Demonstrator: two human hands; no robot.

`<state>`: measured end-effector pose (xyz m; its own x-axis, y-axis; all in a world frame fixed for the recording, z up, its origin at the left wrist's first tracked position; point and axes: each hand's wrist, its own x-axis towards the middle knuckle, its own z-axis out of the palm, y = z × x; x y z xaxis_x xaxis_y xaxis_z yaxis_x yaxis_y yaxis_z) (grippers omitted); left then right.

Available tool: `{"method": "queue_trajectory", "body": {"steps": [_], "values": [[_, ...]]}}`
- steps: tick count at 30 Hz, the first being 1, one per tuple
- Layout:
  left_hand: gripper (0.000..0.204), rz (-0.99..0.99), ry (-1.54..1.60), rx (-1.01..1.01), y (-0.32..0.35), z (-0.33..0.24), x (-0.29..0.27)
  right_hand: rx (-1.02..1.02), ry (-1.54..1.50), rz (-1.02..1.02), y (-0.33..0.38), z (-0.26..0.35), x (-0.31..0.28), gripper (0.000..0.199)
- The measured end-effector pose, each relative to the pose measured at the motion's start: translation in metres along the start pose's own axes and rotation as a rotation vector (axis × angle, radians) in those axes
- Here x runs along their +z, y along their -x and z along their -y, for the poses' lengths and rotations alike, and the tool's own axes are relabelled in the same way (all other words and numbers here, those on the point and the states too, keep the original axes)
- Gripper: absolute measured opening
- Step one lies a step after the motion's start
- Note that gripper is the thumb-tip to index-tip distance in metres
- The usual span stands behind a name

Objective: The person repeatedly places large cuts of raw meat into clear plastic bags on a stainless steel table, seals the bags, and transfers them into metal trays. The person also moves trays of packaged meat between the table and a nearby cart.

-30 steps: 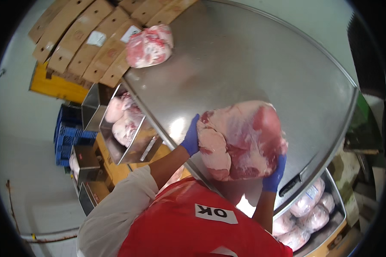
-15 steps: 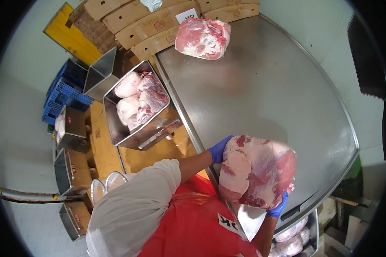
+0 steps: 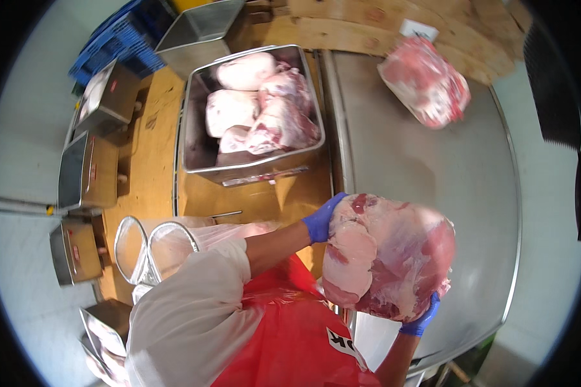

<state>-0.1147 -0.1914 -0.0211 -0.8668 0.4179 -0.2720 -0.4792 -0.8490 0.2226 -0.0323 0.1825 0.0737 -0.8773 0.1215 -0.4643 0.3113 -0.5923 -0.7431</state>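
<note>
I hold a large raw meat joint (image 3: 387, 255), pink and red with pale fat, up in front of my chest over the near edge of the steel table (image 3: 445, 161). My left hand (image 3: 323, 218), in a blue glove, grips its left side. My right hand (image 3: 421, 318), also gloved in blue, supports it from underneath at the lower right. A second raw meat joint (image 3: 426, 80) lies on the far end of the table. I wear a red apron (image 3: 284, 335) and a white sleeve.
A steel tub (image 3: 200, 145) holding several raw meat pieces stands on a wooden surface left of the table. Clear bags on wire frames (image 3: 152, 248) sit below it. Smaller steel boxes (image 3: 87, 171) and a blue crate (image 3: 122, 39) line the left.
The view has swung left, bringing the steel tub of meat toward the centre. The joint stays gripped in both hands and has moved left toward the table's near edge.
</note>
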Motion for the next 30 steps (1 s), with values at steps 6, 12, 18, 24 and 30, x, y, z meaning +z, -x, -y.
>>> {"method": "queue_trajectory", "body": {"steps": [6, 12, 18, 24, 30], "values": [[0.033, -0.127, -0.11, 0.502, 0.166, -0.14, 0.094, 0.173, 0.079, 0.372, 0.036, 0.029, 0.219, 0.056], [0.058, -0.216, 0.09, 0.68, 0.235, -0.302, 0.039, 0.209, 0.237, 0.673, -0.058, -0.061, 0.428, 0.056], [0.092, -0.73, 0.183, 1.22, 0.346, -0.407, -0.057, -0.177, 1.23, 0.891, 0.019, -0.131, 0.513, 0.073], [0.075, -1.091, -0.11, 1.057, 0.389, -0.302, -0.216, -0.383, 1.792, 1.099, 0.032, -0.101, 0.405, 0.065], [0.026, -1.347, 0.45, 0.693, 0.358, -0.141, -0.324, -0.338, 2.244, 0.687, 0.037, -0.026, 0.192, 0.062]]}}
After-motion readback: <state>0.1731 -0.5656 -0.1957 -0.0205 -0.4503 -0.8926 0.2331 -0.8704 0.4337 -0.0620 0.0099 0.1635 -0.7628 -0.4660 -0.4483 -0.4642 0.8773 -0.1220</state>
